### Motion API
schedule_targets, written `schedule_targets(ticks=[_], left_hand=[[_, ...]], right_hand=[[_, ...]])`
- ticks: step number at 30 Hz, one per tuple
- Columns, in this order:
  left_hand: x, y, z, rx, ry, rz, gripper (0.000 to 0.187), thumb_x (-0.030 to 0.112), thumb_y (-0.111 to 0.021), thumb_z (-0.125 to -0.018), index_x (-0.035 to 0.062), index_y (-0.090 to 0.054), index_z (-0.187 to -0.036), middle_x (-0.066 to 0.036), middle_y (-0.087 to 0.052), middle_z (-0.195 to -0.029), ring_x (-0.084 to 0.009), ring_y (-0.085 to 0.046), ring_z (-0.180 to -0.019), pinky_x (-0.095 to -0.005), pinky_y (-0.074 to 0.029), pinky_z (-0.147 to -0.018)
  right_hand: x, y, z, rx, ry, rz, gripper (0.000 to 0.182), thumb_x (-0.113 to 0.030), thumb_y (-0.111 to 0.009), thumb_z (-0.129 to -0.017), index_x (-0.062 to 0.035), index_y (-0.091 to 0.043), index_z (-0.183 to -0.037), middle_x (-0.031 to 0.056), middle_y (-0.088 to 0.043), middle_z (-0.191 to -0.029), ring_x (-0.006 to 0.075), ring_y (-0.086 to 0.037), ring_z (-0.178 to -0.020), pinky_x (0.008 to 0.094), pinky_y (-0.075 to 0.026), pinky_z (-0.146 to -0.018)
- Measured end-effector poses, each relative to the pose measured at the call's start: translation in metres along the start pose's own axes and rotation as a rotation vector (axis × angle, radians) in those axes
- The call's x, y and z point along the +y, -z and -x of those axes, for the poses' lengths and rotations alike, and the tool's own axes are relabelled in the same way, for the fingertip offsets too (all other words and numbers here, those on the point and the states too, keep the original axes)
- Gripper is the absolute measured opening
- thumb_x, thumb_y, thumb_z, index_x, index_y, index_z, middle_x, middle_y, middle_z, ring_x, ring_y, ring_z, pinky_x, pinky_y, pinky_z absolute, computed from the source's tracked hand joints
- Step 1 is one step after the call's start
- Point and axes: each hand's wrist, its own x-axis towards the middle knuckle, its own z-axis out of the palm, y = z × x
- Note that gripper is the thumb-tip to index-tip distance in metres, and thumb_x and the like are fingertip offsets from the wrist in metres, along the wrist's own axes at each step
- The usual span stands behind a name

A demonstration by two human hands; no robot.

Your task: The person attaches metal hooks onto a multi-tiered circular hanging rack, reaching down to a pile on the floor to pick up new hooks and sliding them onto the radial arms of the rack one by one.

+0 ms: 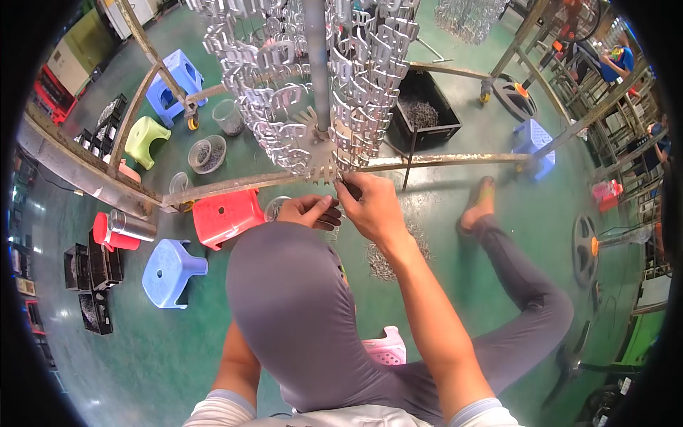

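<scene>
My right hand (pixel 371 205) is raised to the bottom of a hanging rack of silvery metal parts (pixel 366 92). Its thumb and index finger pinch together beside the toothed metal disc (pixel 324 171) at the rack's lower end; whatever lies between them is too small to name. Just left of it and slightly lower, my left hand (pixel 307 211) is closed, fingers curled and fingertips dark, next to my raised knee. What that hand holds is hidden. Below the hands, a pile of small metal pieces (pixel 388 252) lies on the green floor.
A rusty frame bar (pixel 441 161) crosses in front of me. Around stand a red stool (pixel 226 217), a blue stool (pixel 173 274), a black crate of metal pieces (pixel 445 135) and a plastic tub (pixel 208 154). People work at the far right.
</scene>
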Motion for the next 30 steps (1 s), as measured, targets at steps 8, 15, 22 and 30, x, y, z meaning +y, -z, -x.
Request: schedule_targets(ticks=[8,15,22,30], left_hand=[[-0.002,0.000,0.020,-0.017,-0.232,-0.015,0.023,0.021,-0.068,-0.106,0.0025,-0.067,-0.119,-0.010,-0.075,-0.099,-0.0215,-0.077,-0.083,-0.0330,-0.062,-0.071],[-0.042,-0.012,0.007,-0.049,-0.396,0.384,0.022,0.020,-0.063,-0.109,0.0064,-0.057,-0.125,-0.008,-0.073,-0.111,-0.0203,-0.073,-0.098,-0.0381,-0.061,-0.084],[-0.035,0.009,0.003,-0.206,-0.581,0.157,0.021,0.010,-0.063,-0.107,0.0042,-0.058,-0.127,-0.009,-0.071,-0.111,-0.0211,-0.071,-0.102,-0.0379,-0.060,-0.091],[-0.052,0.026,-0.022,-0.288,-0.512,0.323,0.017,-0.004,-0.066,-0.101,0.0012,-0.068,-0.117,-0.014,-0.075,-0.118,-0.0251,-0.070,-0.119,-0.0431,-0.056,-0.107]], right_hand=[[-0.028,0.035,0.009,-0.419,-0.029,0.076,0.021,-0.014,-0.072,-0.090,0.0065,-0.072,-0.089,0.0255,-0.072,-0.085,0.0404,-0.069,-0.073,0.0444,-0.054,-0.068],[-0.006,0.001,0.037,-0.053,-0.147,-0.341,0.024,-0.014,-0.077,-0.088,0.0039,-0.075,-0.103,0.0197,-0.074,-0.090,0.0317,-0.074,-0.082,0.0411,-0.056,-0.073],[-0.006,0.011,0.026,-0.102,0.176,-0.033,0.018,-0.008,-0.076,-0.093,0.0000,-0.078,-0.109,0.0155,-0.073,-0.087,0.0275,-0.073,-0.080,0.0378,-0.056,-0.068],[-0.015,0.024,0.013,-0.143,0.048,-0.194,0.026,-0.006,-0.079,-0.088,0.0029,-0.075,-0.112,0.0187,-0.078,-0.099,0.0262,-0.078,-0.087,0.0361,-0.060,-0.079]])
